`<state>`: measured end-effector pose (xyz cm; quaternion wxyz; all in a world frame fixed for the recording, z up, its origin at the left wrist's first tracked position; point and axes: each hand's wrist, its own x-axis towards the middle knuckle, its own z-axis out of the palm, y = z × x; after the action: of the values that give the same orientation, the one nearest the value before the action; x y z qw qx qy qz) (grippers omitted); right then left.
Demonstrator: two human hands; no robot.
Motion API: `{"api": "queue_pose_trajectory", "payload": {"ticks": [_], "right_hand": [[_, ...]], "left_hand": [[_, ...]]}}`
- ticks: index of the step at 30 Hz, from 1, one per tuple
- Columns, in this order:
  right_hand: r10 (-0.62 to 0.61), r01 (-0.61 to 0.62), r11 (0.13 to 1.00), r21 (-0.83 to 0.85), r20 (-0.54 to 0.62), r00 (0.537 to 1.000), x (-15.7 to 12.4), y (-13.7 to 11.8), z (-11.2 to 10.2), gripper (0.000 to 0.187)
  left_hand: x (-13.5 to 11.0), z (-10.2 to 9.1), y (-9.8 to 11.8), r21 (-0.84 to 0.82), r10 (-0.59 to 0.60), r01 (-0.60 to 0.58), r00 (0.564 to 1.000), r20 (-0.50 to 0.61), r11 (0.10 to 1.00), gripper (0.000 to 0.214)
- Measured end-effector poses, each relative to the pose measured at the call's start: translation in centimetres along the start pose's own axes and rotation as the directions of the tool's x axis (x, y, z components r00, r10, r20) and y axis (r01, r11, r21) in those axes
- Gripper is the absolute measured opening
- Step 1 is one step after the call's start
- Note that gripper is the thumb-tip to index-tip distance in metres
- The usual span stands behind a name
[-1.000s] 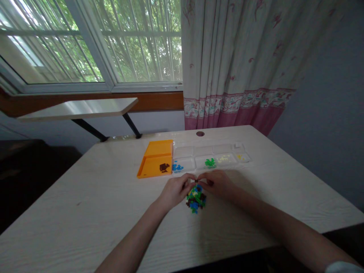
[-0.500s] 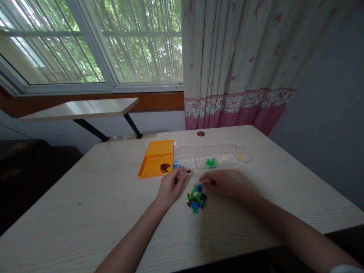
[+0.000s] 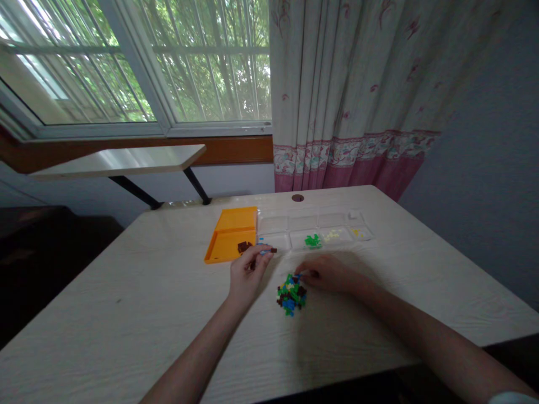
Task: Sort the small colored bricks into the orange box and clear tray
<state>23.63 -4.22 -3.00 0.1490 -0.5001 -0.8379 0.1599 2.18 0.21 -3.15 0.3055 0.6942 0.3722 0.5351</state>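
My left hand (image 3: pixel 248 275) is closed in a pinch on a small brown brick (image 3: pixel 273 250), just in front of an orange box (image 3: pixel 223 246). Inside that box is a heap of brown bricks (image 3: pixel 243 247), partly behind my fingers. My right hand (image 3: pixel 322 273) reaches to the far right edge of a mixed pile of small bricks (image 3: pixel 290 294) in green, blue, brown and yellow. Its fingertips are pinched at a blue piece by the pile. The clear compartment tray (image 3: pixel 290 245) holds green bricks (image 3: pixel 313 242), pale yellow pieces (image 3: pixel 332 235) and some blue ones (image 3: pixel 261 239).
The pale wooden table (image 3: pixel 147 314) has a round cable hole (image 3: pixel 297 198) near its back edge. A raised shelf (image 3: pixel 138 160) on black legs stands at the back left. Behind are a window and a long curtain (image 3: pixel 337 112).
My left hand has shifted slightly left with the brown brick, nearer the orange box. My right hand has lowered a little onto the pile's edge, its fingers closing at a blue piece.
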Motion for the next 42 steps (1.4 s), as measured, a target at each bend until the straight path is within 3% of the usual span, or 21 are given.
{"api": "queue_pose_trajectory", "payload": {"ticks": [8,13,21,24,27,31,34,38,42], "right_hand": [[-0.044,0.044,0.999,-0.028,-0.022,0.999,0.0,0.3,0.4,0.017],[-0.04,0.04,0.999,-0.026,-0.012,0.999,-0.1,0.4,0.4,0.015],[0.013,-0.013,1.0,-0.002,0.006,1.0,-0.4,0.2,-0.3,0.014],[0.049,-0.047,0.998,-0.028,0.06,0.997,-0.3,0.1,-0.8,0.017],[0.086,-0.082,0.996,-0.04,0.105,0.991,-0.3,0.1,-1.3,0.02],[0.079,-0.074,0.996,-0.049,0.115,0.99,-0.3,0.1,-1.3,0.02],[0.082,-0.077,0.996,-0.048,0.109,0.991,-0.2,0.1,-1.0,0.019],[0.065,-0.064,0.998,-0.03,0.036,0.997,-0.1,0.1,-0.6,0.02],[0.054,-0.055,0.998,-0.012,-0.031,0.998,0.1,0.2,-0.2,0.019]], "left_hand": [[0.2,0.0,-0.3,0.008,-0.057,0.057,0.998,-0.018,0.998,0.021],[0.9,-0.5,-1.1,0.166,-0.078,0.09,0.994,-0.075,0.982,0.025],[2.1,-2.5,-2.2,0.588,-0.154,0.236,0.97,-0.187,0.774,0.027],[2.3,-2.6,-2.4,0.652,-0.183,0.278,0.96,-0.212,0.705,0.028],[2.4,-2.6,-2.6,0.641,-0.174,0.264,0.964,-0.201,0.721,0.029],[2.0,-2.2,-2.5,0.562,-0.115,0.133,0.991,-0.068,0.816,0.027],[1.3,-1.6,-2.2,0.504,-0.071,-0.018,0.985,0.157,0.863,0.026],[0.2,-0.3,-1.4,0.374,-0.008,-0.194,0.88,0.476,0.907,0.024],[-0.3,0.5,-0.7,0.326,-0.025,-0.21,0.807,0.59,0.922,0.024]]}}
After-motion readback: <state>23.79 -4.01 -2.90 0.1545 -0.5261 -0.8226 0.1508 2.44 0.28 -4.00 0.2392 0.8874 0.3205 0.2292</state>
